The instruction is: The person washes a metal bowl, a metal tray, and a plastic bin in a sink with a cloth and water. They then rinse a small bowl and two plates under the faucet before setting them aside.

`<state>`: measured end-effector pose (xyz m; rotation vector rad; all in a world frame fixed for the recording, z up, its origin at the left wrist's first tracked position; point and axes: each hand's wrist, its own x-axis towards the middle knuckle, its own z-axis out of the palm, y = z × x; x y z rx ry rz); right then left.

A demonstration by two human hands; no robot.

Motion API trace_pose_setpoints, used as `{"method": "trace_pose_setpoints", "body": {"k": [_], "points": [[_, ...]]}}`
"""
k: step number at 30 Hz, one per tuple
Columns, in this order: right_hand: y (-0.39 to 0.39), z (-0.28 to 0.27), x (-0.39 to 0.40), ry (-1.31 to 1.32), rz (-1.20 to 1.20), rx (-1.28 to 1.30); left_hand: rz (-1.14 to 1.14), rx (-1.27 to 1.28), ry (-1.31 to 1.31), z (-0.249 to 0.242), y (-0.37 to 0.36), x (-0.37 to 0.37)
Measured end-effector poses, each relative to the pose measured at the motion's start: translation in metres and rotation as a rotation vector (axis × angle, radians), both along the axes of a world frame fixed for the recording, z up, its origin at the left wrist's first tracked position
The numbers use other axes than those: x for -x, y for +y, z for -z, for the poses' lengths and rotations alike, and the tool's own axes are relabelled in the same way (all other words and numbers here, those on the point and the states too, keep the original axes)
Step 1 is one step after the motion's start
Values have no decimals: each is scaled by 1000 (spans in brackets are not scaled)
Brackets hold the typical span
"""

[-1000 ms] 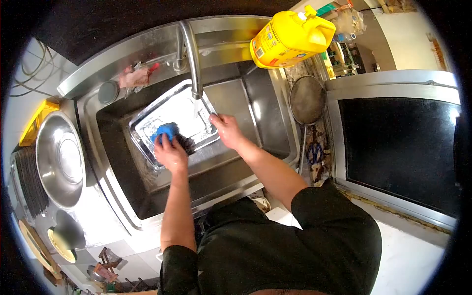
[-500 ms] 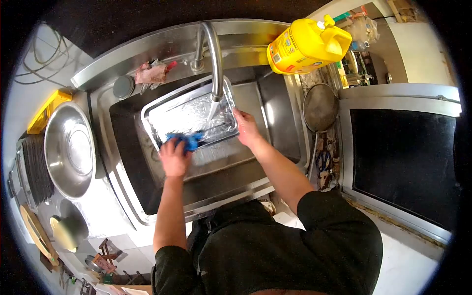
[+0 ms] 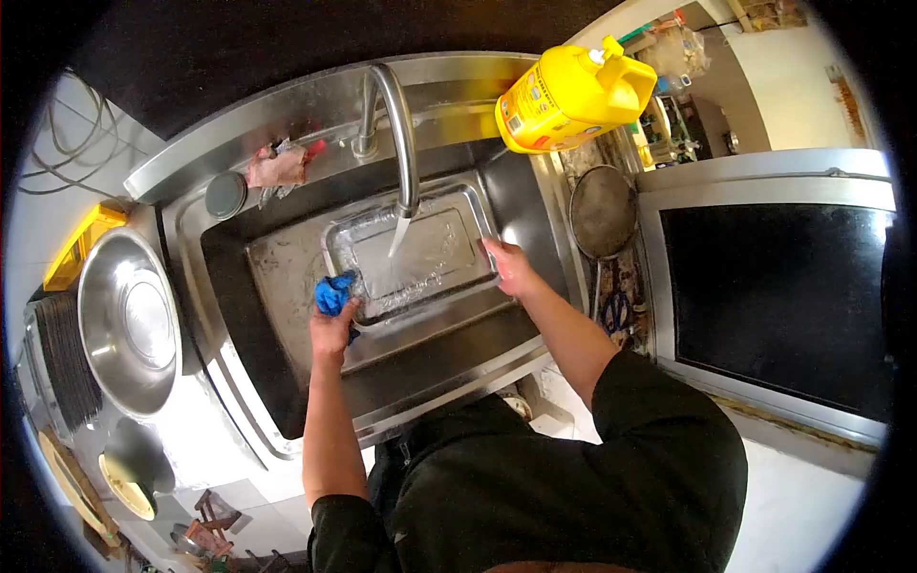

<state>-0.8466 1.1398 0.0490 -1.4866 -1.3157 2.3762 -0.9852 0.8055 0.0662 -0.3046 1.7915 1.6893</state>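
Observation:
A rectangular metal tray (image 3: 368, 311) lies low in the steel sink (image 3: 277, 329), with water from the curved faucet (image 3: 409, 153) running into it. My left hand (image 3: 331, 329) is closed around a crumpled blue cloth (image 3: 333, 293) at the tray's near left corner. On the opposite side, my right hand (image 3: 511, 268) grips the tray's right rim, thumb over the edge and the other fingers hidden beneath. Water ripples across the tray's bottom.
A large yellow jug (image 3: 564, 100) stands on the sink's back right corner. A round strainer (image 3: 603, 212) lies along the right edge. On the left are a steel bowl (image 3: 95, 325), a round lid (image 3: 226, 196) and a pinkish rag (image 3: 277, 167).
The tray has shifted right and tipped flatter, lower in the sink. My left hand has drawn the blue cloth from inside the tray to its left corner. My right hand has moved slightly right.

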Motion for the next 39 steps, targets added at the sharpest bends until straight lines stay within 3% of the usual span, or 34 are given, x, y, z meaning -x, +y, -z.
{"method": "trace_pose_setpoints", "body": {"k": [2,3,5,7,9,11,13,15,17,19,21,22,25,31,32,36,39], "points": [[-2,-39,-4,-37,3,60,-17,-176,-167,12,10,-6],[2,-30,-10,-44,-47,3,-18,-257,-251,15,12,-10],[22,8,-15,-43,-150,-113,100,-184,-112,16,15,-13],[5,8,8,-178,-178,-373,64,-150,-79,4,10,-15],[-8,-6,40,-391,-507,-654,-7,-58,-95,-7,2,-15],[-18,33,69,-331,-593,-1134,-78,-62,-72,-21,-8,-10],[-29,29,112,-200,-587,-1171,-158,-162,-33,-33,-20,-9],[-19,52,154,49,-599,-1521,-155,-94,17,-31,-37,-6],[-26,-31,201,-77,-514,-1113,-98,-24,73,-32,-51,-3],[-4,-42,236,-222,-719,-933,-61,62,199,-57,-53,0],[-19,-77,237,-37,-676,-1285,-128,32,153,-34,-70,-2],[-18,-82,243,-110,-701,-1303,-62,163,157,-60,-67,1],[-14,-96,257,24,-579,-1460,-99,147,221,-57,-86,-2],[-27,-106,297,78,-731,-1254,-111,235,282,-55,-101,-9],[-34,-134,296,-40,-835,-1093,-110,234,289,-61,-98,-10],[-18,-108,283,368,-494,-433,13,325,331,-71,-90,-7],[-31,-82,233,115,-821,-1307,130,459,397,-106,-70,-1]]}}
